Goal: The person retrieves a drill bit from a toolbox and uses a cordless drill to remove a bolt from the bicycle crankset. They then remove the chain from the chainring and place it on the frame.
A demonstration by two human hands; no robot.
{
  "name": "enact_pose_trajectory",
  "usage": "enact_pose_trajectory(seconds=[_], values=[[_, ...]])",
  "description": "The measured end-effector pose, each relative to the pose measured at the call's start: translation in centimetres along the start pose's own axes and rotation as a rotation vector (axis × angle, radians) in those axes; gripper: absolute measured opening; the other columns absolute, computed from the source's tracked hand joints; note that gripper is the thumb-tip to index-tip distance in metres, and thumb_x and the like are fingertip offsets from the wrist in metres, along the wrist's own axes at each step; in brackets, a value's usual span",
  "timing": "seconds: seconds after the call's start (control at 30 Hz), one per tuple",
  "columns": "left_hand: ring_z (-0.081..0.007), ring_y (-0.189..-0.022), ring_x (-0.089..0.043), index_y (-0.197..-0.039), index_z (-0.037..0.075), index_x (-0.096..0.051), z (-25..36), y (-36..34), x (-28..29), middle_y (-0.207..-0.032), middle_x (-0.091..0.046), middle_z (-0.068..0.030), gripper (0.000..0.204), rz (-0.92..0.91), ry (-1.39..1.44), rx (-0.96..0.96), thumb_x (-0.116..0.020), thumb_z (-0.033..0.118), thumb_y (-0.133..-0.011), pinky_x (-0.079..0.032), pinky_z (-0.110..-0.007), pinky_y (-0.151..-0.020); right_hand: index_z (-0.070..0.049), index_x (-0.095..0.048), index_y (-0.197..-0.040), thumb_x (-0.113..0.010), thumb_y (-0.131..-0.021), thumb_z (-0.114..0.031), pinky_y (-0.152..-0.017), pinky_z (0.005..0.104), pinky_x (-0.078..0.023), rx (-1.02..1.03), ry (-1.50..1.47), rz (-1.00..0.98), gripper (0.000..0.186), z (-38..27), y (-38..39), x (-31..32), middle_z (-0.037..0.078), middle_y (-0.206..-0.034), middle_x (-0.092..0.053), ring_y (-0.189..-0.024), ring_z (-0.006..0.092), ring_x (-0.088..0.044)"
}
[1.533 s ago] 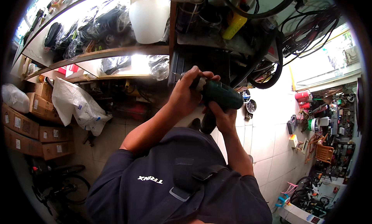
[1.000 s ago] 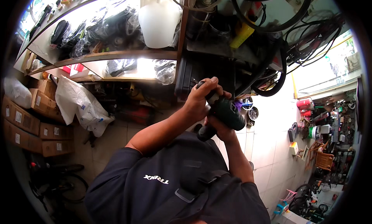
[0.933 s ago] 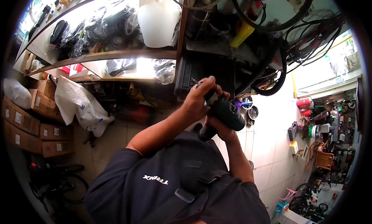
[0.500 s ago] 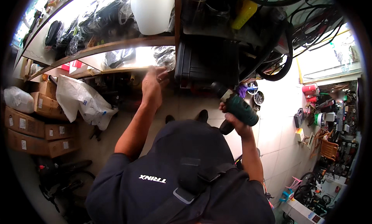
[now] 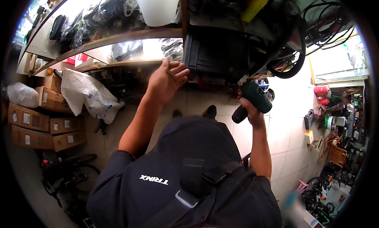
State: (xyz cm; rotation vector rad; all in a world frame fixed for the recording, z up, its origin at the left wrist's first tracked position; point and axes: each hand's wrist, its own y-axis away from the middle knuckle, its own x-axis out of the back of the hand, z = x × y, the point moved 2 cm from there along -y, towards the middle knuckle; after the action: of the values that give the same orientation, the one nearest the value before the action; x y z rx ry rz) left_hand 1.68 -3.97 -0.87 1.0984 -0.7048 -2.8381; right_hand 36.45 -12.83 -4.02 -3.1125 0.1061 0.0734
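A dark green cordless drill (image 5: 258, 98) is gripped in my right hand (image 5: 251, 110), with the fingers closed around its handle. Its front end reaches the near right corner of a black hard plastic case (image 5: 217, 50); whether they touch I cannot tell. My left hand (image 5: 167, 80) is empty, fingers apart, beside the near left corner of that case and just in front of the lower shelf. The case sits on the dark rack ahead of me.
Left of the rack, wooden shelves (image 5: 118, 37) carry plastic-wrapped goods and a white tub (image 5: 158, 7). A white sack (image 5: 89, 93) and cardboard boxes (image 5: 29, 116) stand at left. Black cables (image 5: 294, 68) loop from the rack's right side. A bicycle (image 5: 81, 174) is behind at left.
The drill in my right hand has moved forward and right, its front end now by the case's corner. My left hand has come slightly right, nearer the case, with its fingers spread.
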Motion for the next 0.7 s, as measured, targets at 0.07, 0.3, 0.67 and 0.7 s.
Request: enact_pose_trajectory(seconds=[0.07,0.3,0.67,0.7], values=[[-0.0290,-0.108,-0.066,-0.113,0.005,-0.061,-1.2,-0.9,1.3,-0.113,-0.067,-0.0137,0.045,0.071,-0.045,-0.002,-0.042,0.046,-0.113,-0.055,-0.044,-0.096,-0.006,-0.073,-0.119,-0.076,-0.088,-0.013,-0.094,0.0314,-0.050,0.016,-0.022,0.067,0.031,0.1,-0.6,0.1,0.002,-0.109,-0.073,-0.104,0.0137,-0.065],[-0.0304,-0.100,-0.066,-0.102,0.006,-0.061,-5.9,-2.5,2.8,-0.102,-0.066,-0.0115,0.043,0.107,-0.016,0.103,-0.045,0.045,-0.112,-0.055,-0.047,-0.095,-0.006,-0.067,-0.127,-0.074,-0.088,-0.010,-0.093,0.0363,-0.056,-0.098,-0.345,0.064,0.039,2.9,-1.5,0.9,0.004,-0.113,-0.070,-0.104,0.0162,-0.067],[-0.0243,-0.084,-0.065,-0.090,0.011,-0.059,-2.4,1.6,-1.1,-0.094,-0.068,-0.0080,0.043,-0.016,0.154,-0.041,-0.044,0.044,-0.113,-0.057,-0.041,-0.085,0.000,-0.066,-0.124,-0.077,-0.088,-0.016,-0.095,0.0457,-0.061,-0.262,-0.401,-0.064,0.041,-1.5,-1.1,0.0,0.013,-0.116,-0.070,-0.105,0.0292,-0.074],[-0.0234,-0.081,-0.064,-0.089,0.012,-0.058,-1.5,2.2,-2.4,-0.092,-0.067,-0.0071,0.043,-0.050,0.165,-0.050,-0.044,0.044,-0.113,-0.057,-0.040,-0.082,-0.001,-0.065,-0.125,-0.075,-0.088,-0.016,-0.093,0.0467,-0.061,-0.189,-0.359,-0.099,0.041,-2.2,-1.2,-0.1,0.014,-0.119,-0.069,-0.106,0.0299,-0.074]])
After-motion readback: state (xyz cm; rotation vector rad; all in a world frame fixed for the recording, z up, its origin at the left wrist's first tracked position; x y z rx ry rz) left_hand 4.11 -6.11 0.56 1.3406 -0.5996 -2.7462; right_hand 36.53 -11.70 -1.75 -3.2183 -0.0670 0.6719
